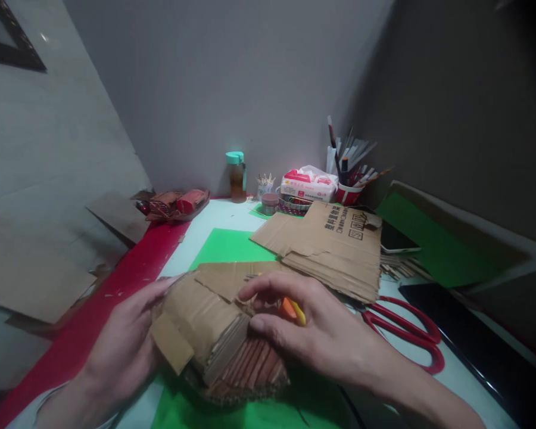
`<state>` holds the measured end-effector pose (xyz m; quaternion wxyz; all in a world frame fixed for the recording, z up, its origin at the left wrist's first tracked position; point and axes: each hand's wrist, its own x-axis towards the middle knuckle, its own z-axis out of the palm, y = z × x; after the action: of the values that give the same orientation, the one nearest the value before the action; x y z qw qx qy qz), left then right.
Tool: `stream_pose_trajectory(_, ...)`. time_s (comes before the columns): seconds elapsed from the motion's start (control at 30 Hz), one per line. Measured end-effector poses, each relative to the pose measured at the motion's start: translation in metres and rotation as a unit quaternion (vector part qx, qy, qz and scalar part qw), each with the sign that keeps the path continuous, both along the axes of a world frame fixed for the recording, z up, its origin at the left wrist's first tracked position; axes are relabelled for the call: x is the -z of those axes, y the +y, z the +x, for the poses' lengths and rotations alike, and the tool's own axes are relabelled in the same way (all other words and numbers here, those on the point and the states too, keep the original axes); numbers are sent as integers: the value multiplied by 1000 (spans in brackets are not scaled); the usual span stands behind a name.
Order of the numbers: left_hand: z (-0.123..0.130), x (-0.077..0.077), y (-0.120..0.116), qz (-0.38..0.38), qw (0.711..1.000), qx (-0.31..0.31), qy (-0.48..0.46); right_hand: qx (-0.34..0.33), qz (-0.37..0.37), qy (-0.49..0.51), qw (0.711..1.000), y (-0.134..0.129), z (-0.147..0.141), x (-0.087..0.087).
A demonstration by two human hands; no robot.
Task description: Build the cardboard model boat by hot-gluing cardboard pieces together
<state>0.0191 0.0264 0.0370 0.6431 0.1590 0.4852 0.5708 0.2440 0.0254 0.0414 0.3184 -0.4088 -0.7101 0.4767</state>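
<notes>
My left hand (127, 339) grips the left side of a cardboard model (201, 316), its fingers partly hidden behind it. The model has a rounded tan top, a layered block edge and reddish-brown ribbed strips below. A small cardboard tab (172, 345) sticks out at its left. Over the model's right side is my right hand (295, 316), thumb and forefinger curled close to the cardboard. Tucked in that hand is a small tool with an orange and yellow handle (290, 308); its kind is mostly hidden. Whether a small piece sits between the fingertips cannot be made out.
A green sheet (226, 244) lies under the work. Cut cardboard (335, 256) and large red-handled scissors (406, 333) lie to the right, near a black glossy device (469, 339). Behind stand a bottle (237, 179), a tissue pack (308, 185) and a pen cup (349, 193).
</notes>
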Motion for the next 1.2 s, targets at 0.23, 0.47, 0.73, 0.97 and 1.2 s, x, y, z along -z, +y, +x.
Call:
stream_pose_trajectory(0.23,-1,1,-1,14,1000,-15,-3,79,-16,-32,996,-11,-8,5)
stream_pose_trajectory(0.47,4,6,-3,14,999,22,19,83,96,-54,991,-13,-17,19)
stream_pose_trajectory(0.73,4,6,-4,18,999,41,12,82,67,-52,993,-10,-13,14)
stream_pose_trajectory(0.97,6,2,-5,34,998,55,-9,70,81,-71,992,-7,-11,11)
stream_pose_trajectory(1.2,1,3,-6,55,997,24,-50,148,60,-76,984,-2,-5,1)
